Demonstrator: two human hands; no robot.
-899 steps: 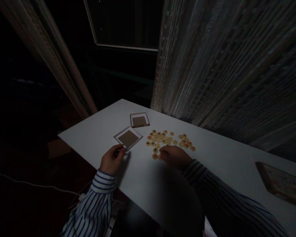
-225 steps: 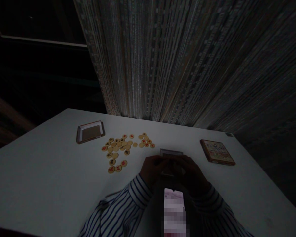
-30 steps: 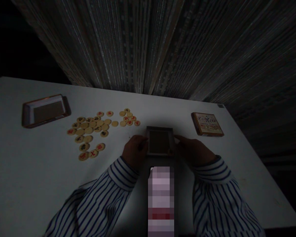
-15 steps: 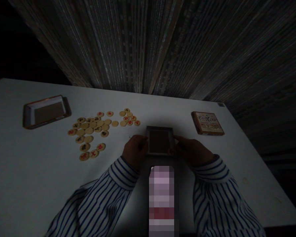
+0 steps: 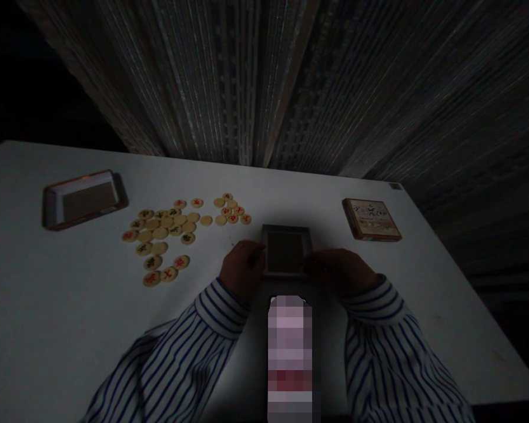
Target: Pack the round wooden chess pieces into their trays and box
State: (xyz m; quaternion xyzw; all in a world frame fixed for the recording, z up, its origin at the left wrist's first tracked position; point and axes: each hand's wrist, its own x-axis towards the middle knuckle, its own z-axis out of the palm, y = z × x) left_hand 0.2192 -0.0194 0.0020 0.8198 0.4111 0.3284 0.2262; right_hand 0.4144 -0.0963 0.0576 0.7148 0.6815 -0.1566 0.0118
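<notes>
A small square box tray [image 5: 285, 249] with a brown inside lies flat on the white table [image 5: 48, 305] right in front of me. My left hand [image 5: 241, 270] grips its left edge with curled fingers. My right hand [image 5: 341, 271] is closed at its lower right corner. A scatter of several round yellow game discs [image 5: 176, 232] with red and black marks lies to the left of the tray. Both my sleeves are blue-and-white striped.
A second open box tray [image 5: 83, 198] sits at the far left. A closed printed box [image 5: 371, 219] lies at the right. A ribbed wall [image 5: 291, 88] rises behind the table. A phone with a blurred screen [image 5: 290, 358] hangs below the tray.
My right hand's fingers have drawn back from the tray's right side toward its lower right corner. The tray and my left hand have stayed in place.
</notes>
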